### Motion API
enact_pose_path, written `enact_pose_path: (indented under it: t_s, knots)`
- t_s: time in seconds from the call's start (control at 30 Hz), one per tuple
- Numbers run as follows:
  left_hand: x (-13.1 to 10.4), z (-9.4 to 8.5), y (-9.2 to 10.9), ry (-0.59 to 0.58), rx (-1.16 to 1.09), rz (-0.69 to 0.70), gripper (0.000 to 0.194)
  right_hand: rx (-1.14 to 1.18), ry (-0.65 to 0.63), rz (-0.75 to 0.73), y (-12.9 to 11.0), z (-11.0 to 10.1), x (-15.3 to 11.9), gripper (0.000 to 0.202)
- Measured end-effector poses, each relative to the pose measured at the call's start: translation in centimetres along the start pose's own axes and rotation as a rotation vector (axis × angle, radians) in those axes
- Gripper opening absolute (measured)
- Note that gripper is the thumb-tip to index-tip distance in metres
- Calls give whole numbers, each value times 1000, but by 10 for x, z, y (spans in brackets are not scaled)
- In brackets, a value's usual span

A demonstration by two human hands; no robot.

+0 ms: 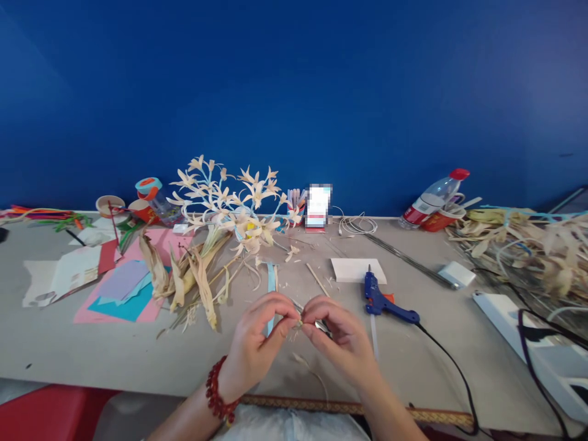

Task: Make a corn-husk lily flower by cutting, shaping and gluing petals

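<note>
My left hand (261, 340), with a red bead bracelet (219, 392) at its wrist, pinches a small pale piece of dried husk (299, 323). My right hand (342, 340) grips the same piece from the other side, thumb and finger meeting at it. Both sets of fingertips nearly touch above the table, and they cover most of the piece. Behind the left fingers lies a light blue strip (271, 278). A metal tool, partly hidden, shows behind the right fingers. One thin husk strand (316, 373) rests on the table below the hands.
A blue glue gun (386, 301) lies to the right, its cord running to the front edge. Husk flowers (255, 193) stand at the back. Dried husks (197, 275) and coloured paper (122, 282) lie left. A power strip (528, 355), bottle (432, 199) and phone (318, 205) are also there.
</note>
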State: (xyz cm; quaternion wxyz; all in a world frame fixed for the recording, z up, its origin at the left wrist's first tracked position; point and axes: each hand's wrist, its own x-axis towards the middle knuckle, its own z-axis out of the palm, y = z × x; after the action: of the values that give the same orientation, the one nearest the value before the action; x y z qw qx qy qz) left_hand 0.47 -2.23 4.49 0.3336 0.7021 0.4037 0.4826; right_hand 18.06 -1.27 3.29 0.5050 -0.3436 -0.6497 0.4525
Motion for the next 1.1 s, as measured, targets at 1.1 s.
enact_pose_path:
  t_s: [1.1]
  knots:
    - [-3,4,1,-39,40,57,14,-26,-14,97,-1,4,-7,11]
